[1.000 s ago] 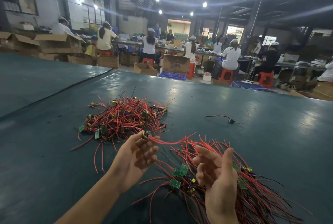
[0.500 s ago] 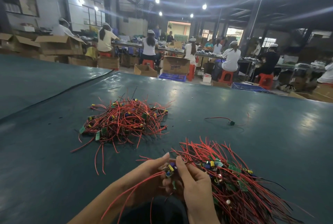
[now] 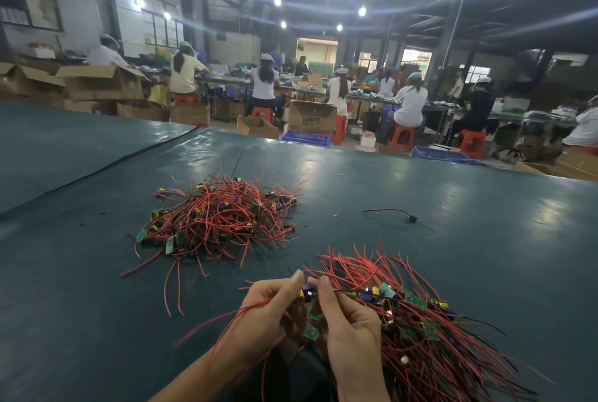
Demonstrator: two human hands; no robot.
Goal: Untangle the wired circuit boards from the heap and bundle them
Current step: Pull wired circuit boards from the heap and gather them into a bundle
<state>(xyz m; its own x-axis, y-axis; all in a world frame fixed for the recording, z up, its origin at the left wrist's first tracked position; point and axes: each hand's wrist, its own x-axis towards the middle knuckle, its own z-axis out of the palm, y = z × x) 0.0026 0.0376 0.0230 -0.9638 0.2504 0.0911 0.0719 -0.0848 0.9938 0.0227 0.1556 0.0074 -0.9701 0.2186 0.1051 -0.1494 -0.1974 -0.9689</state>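
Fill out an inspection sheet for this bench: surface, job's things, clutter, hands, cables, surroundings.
Surface: dark green table cover, glossy under the ceiling lights.
Job's things: tangled heap of red-wired boards at centre left; larger bundle fanned out at near right; one wired board lifted at the bundle's left edge.
Clutter: one stray wired part lying apart, right of the heap.
Hands: left hand and right hand both pinch the wired board with their fingertips.
Cables: red leads trail from the left hand toward the near edge.
Surroundings: seated workers at benches, cardboard boxes, red stools, blue crates.
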